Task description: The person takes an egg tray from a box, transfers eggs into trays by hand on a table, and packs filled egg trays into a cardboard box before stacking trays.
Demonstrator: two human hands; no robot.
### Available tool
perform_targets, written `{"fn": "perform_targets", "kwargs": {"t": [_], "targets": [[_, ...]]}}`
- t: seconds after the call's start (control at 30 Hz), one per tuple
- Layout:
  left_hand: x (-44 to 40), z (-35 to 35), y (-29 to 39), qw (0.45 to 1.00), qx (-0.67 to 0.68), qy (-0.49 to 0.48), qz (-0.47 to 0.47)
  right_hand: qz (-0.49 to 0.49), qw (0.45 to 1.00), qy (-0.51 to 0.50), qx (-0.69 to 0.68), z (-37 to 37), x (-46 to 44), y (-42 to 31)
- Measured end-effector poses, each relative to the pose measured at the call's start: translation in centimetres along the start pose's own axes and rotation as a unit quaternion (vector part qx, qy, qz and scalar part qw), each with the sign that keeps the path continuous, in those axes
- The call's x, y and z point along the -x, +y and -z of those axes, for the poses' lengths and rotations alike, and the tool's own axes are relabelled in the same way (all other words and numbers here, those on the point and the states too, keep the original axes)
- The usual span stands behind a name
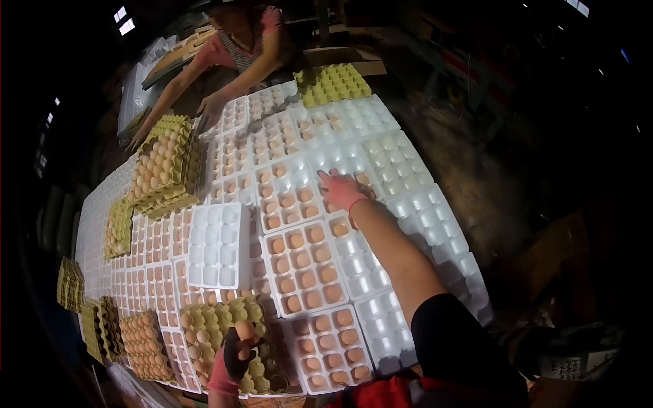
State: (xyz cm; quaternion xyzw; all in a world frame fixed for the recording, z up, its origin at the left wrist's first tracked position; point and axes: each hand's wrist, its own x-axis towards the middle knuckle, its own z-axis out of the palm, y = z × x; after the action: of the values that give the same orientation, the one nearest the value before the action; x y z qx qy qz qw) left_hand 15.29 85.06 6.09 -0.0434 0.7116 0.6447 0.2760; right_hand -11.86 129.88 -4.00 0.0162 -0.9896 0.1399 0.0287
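Observation:
My left hand, in a pink glove with dark fingers, is closed around eggs at the bottom of the view. It is above a yellow-green pulp egg tray, which has eggs along its left side. My right hand, in a pink glove, reaches over white foam trays, its fingers apart and pointing left. What lies under its palm is hidden. One egg sits in a cell just right of it. Left of that hand, a foam tray has eggs in most of its cells.
Across the table, a person stretches both arms over the trays. A pulp-tray stack topped with eggs stands at left. An upturned-looking white foam tray stack rests mid-table. A yellow pulp tray lies at the far end; eggless foam trays line the right edge.

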Motion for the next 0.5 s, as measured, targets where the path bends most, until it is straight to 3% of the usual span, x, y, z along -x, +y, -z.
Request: {"fn": "perform_targets", "kwargs": {"t": [0.07, 0.13, 0.17, 0.23, 0.27, 0.33, 0.37, 0.4, 0.43, 0.47, 0.5], "targets": [[-1.5, -3.3, 1.5, 0.993, -0.111, -0.011, -0.03, -0.085, 0.987, 0.107, -0.084, 1.5, -0.4, 2.2], [-4.9, -4.8, 0.6, 0.941, -0.289, -0.055, -0.167, -0.132, 0.977, 0.168, 0.0, 2.8, 0.2, 7.0], [-5.8, -7.6, 2.9, 0.941, -0.318, -0.039, -0.112, -0.17, 0.978, 0.121, 0.02, 3.1, 0.5, 8.9], [-10.3, -13.5, 6.5, 0.961, -0.228, -0.1, -0.12, -0.119, 0.981, 0.14, -0.065, 2.4, 2.2, 12.7], [-12.0, -17.5, 8.7, 0.996, -0.014, -0.046, 0.068, -0.091, 0.978, 0.152, -0.107, 1.9, 2.7, 14.1], [-17.3, -23.2, 10.5, 0.993, -0.063, -0.094, 0.028, -0.127, 0.956, 0.229, -0.136, 2.5, 5.1, 15.2], [-19.7, -26.7, 11.6, 0.995, -0.074, -0.074, -0.006, -0.129, 0.946, 0.251, -0.159, 3.2, 6.9, 16.3], [-23.8, -29.1, 10.8, 0.976, -0.127, -0.109, -0.139, -0.133, 0.936, 0.272, -0.182, 3.8, 8.9, 17.5], [-28.2, -31.7, 9.1, 0.901, -0.269, -0.004, -0.34, -0.14, 0.929, 0.274, -0.207, 4.6, 11.0, 18.4], [-30.5, -34.7, 10.3, 0.83, -0.356, 0.064, -0.425, -0.147, 0.921, 0.277, -0.232, 5.2, 13.1, 19.4], [-31.8, -37.0, 11.4, 0.812, -0.407, 0.094, -0.408, -0.146, 0.923, 0.269, -0.233, 5.4, 14.8, 20.9]]}}
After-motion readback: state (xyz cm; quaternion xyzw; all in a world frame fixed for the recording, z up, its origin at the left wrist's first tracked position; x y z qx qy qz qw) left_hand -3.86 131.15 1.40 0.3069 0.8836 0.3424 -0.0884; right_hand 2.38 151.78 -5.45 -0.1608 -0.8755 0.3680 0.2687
